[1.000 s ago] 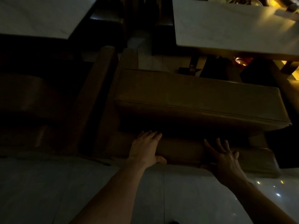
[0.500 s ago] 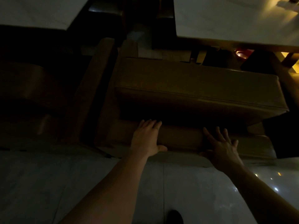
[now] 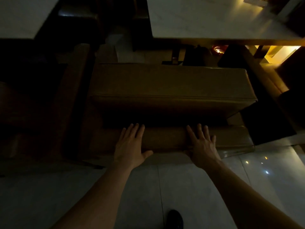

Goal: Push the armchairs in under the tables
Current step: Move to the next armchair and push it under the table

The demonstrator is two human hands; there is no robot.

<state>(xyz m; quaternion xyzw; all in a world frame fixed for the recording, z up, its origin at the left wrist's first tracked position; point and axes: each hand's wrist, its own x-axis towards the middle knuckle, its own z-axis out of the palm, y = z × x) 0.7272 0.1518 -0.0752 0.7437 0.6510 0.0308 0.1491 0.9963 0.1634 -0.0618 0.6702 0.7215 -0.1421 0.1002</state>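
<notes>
Head view: I have my left hand (image 3: 130,144) and right hand (image 3: 202,145) flat, fingers spread, on the armchair (image 3: 166,90) backrest. Its seat runs crosswise straight ahead, near the counter (image 3: 214,22) edge, both hands equally close.

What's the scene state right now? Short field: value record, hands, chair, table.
lighting: very dim, detail limited
left hand: flat, fingers spread, on the top of the armchair backrest
right hand: flat, fingers spread, on the same backrest, to the right
grasp: neither hand closed around anything
seat cushion: fully visible, not under the table
white table: beyond the armchair, near edge short of the cushion
second white table: upper left
floor: pale glossy tile
shoe: dark, bottom centre
</notes>
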